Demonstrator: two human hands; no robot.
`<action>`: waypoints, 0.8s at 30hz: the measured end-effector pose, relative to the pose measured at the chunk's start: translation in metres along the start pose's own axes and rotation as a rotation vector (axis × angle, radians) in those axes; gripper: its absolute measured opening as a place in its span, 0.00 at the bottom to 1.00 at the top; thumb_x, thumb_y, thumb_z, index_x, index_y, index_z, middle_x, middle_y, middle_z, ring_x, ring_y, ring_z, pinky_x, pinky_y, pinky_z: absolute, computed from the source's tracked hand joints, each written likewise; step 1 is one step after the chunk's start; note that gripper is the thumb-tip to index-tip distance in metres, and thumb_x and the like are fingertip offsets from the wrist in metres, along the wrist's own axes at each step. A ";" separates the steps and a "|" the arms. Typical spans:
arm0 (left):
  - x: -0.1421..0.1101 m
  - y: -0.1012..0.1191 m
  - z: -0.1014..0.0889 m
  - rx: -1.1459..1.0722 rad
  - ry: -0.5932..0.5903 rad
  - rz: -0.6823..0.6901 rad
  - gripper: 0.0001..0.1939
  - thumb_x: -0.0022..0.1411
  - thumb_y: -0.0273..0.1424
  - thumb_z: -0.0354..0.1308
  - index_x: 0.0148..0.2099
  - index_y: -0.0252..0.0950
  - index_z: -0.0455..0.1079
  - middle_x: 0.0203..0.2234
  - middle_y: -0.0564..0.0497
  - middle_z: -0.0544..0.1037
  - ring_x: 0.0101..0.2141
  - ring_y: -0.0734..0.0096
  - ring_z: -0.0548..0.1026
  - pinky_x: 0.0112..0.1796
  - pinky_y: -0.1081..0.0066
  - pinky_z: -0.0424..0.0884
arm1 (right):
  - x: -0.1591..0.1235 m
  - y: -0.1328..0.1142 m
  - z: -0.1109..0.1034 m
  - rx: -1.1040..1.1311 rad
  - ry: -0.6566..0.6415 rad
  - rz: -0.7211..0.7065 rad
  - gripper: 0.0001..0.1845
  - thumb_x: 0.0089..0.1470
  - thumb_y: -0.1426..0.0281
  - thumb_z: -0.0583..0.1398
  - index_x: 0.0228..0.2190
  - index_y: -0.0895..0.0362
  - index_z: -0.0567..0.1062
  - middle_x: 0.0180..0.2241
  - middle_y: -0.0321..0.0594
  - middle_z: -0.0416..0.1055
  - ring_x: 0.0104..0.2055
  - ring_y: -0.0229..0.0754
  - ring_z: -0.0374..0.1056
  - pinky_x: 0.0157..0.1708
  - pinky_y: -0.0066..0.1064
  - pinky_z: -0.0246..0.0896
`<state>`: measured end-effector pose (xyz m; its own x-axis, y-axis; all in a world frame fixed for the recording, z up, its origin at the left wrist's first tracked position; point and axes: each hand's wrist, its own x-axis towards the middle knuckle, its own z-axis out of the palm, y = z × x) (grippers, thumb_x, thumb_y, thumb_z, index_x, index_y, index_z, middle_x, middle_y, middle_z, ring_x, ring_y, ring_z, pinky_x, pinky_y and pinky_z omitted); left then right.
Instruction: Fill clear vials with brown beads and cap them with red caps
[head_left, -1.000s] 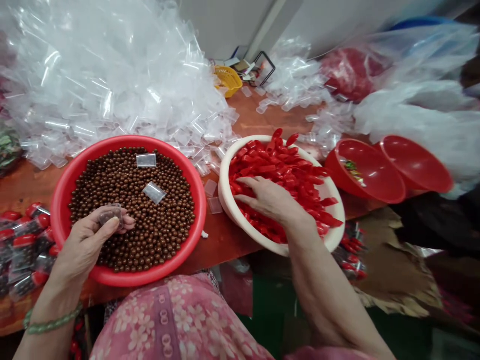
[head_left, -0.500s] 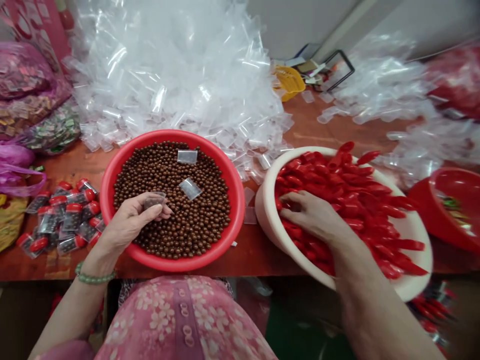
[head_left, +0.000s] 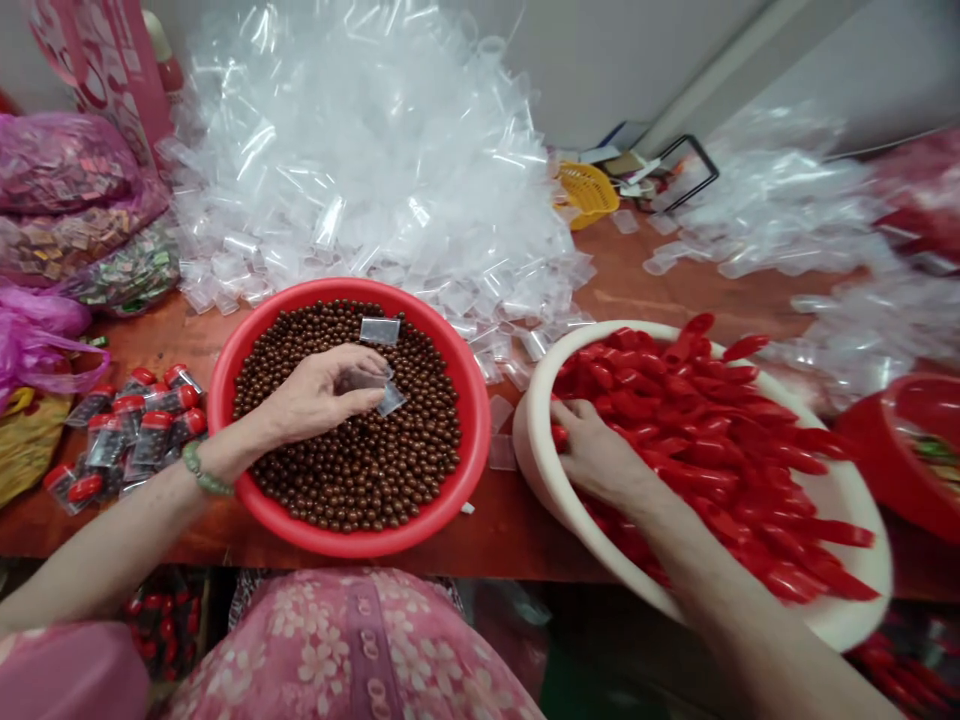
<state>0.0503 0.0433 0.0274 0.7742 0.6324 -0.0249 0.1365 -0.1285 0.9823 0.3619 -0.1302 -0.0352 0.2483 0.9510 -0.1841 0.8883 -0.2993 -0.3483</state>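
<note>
Left hand (head_left: 319, 395) pinches clear cup (head_left: 364, 380) over brown balls (head_left: 345, 480) in red basin (head_left: 469, 440); right hand (head_left: 596, 460) curled on red caps (head_left: 697, 440) in white basin (head_left: 536, 470), grip unclear. Risk: loose pinch drops cup into balls.

The camera sits on my head and looks forward and down, close over the work. My pink flowered top (head_left: 352, 640) shows along the near edge, with my left hand (head_left: 319, 395) and my right hand (head_left: 600, 460) just beyond it. The table (head_left: 697, 290) runs away from me to the far wall (head_left: 570, 70), and the wide view reaches well to left and right.
</note>
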 end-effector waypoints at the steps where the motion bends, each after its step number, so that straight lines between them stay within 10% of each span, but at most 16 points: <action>1: 0.012 0.001 0.001 0.086 -0.034 0.082 0.07 0.54 0.31 0.63 0.37 0.34 0.76 0.46 0.44 0.78 0.44 0.64 0.75 0.49 0.65 0.69 | 0.000 -0.002 -0.001 -0.005 -0.010 0.018 0.08 0.49 0.70 0.57 0.35 0.54 0.71 0.36 0.48 0.64 0.28 0.48 0.67 0.30 0.40 0.62; 7: 0.054 -0.018 0.015 0.106 -0.338 0.168 0.09 0.56 0.31 0.62 0.39 0.33 0.76 0.43 0.43 0.80 0.48 0.61 0.76 0.51 0.63 0.69 | 0.003 0.001 -0.009 0.031 -0.032 0.058 0.05 0.45 0.73 0.57 0.28 0.52 0.68 0.31 0.44 0.65 0.29 0.47 0.66 0.31 0.39 0.61; 15: 0.073 -0.033 0.006 0.174 -0.210 0.290 0.08 0.57 0.31 0.63 0.40 0.35 0.77 0.48 0.42 0.78 0.58 0.56 0.69 0.61 0.53 0.57 | 0.003 0.012 -0.029 0.311 0.055 0.110 0.09 0.46 0.64 0.59 0.33 0.52 0.69 0.36 0.43 0.71 0.41 0.55 0.70 0.47 0.50 0.64; 24: 0.078 -0.047 0.000 0.560 -0.437 0.453 0.05 0.55 0.29 0.64 0.36 0.38 0.79 0.42 0.45 0.81 0.52 0.56 0.72 0.57 0.54 0.62 | -0.014 -0.010 -0.071 0.520 0.299 0.238 0.22 0.34 0.49 0.67 0.29 0.49 0.74 0.36 0.39 0.74 0.42 0.55 0.70 0.49 0.53 0.64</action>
<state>0.1042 0.0992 -0.0202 0.9818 0.0907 0.1669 -0.0480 -0.7316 0.6800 0.3772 -0.1353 0.0358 0.5790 0.8120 -0.0736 0.5107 -0.4316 -0.7436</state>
